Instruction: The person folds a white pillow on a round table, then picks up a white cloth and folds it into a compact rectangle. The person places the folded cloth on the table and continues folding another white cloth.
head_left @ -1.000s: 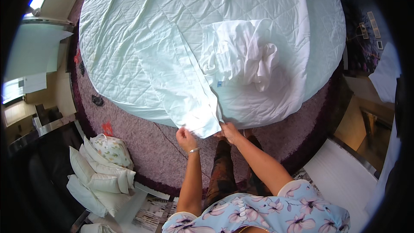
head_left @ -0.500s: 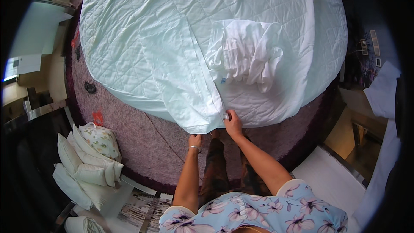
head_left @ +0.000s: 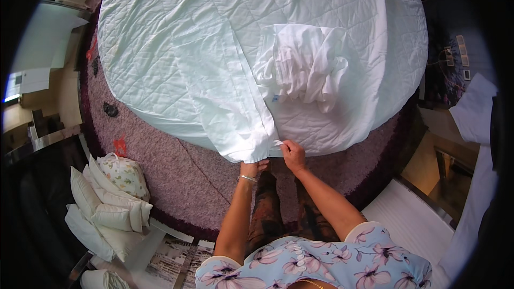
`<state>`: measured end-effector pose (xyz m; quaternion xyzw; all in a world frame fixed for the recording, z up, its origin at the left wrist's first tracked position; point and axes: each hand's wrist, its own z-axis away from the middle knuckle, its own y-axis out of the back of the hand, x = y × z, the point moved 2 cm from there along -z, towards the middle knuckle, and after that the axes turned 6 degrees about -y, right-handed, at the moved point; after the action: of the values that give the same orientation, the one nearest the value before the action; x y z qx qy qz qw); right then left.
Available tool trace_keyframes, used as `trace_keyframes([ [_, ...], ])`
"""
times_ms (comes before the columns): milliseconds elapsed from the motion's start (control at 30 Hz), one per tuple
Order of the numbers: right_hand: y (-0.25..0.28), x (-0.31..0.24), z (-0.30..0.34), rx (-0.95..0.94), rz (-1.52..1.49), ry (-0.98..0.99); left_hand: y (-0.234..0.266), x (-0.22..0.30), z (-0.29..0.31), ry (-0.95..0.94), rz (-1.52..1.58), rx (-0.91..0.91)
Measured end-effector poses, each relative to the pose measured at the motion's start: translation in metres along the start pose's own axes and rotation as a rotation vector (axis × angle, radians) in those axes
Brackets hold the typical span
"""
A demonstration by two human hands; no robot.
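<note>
white cloth (head_left: pixel 222 96) in grip of right hand (head_left: pixel 293 156), left hand (head_left: pixel 250 169) half-hidden, grip unclear, crumpled linen (head_left: pixel 308 67) alongside

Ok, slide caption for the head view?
A white cloth on a round quilted bed, right hand pinching its edge, left hand at its near end, crumpled fabric alongside.

The bare right hand (head_left: pixel 293 154) pinches the edge of a long, flat white cloth (head_left: pixel 219 93); the bare left hand (head_left: pixel 250 168) sits at its near end, partly covered. Beside the cloth, a crumpled white fabric heap (head_left: pixel 308 64) lies on the round, pale quilted bed (head_left: pixel 348 0).
</note>
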<state>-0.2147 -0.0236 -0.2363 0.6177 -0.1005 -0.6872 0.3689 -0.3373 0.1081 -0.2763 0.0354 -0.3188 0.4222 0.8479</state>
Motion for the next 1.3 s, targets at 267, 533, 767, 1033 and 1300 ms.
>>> trace_keyframes([
  [267,0.007,0.002,0.010,-0.054,-0.064,-0.088,-0.013,0.003,-0.003,0.045,0.442,0.282],
  [533,0.006,0.024,-0.002,-0.180,0.070,-0.062,0.002,0.011,-0.020,-0.090,0.650,0.376],
  [767,-0.018,0.040,-0.012,-0.267,-0.381,-0.513,0.020,0.002,0.002,-0.133,0.625,0.401],
  [1033,-0.025,0.055,-0.011,-0.491,-0.162,-0.641,0.058,-0.018,-0.012,-0.066,0.791,0.424],
  [1300,-0.010,-0.003,-0.019,-0.363,0.509,-0.277,0.078,-0.058,0.009,0.137,0.619,0.508],
])
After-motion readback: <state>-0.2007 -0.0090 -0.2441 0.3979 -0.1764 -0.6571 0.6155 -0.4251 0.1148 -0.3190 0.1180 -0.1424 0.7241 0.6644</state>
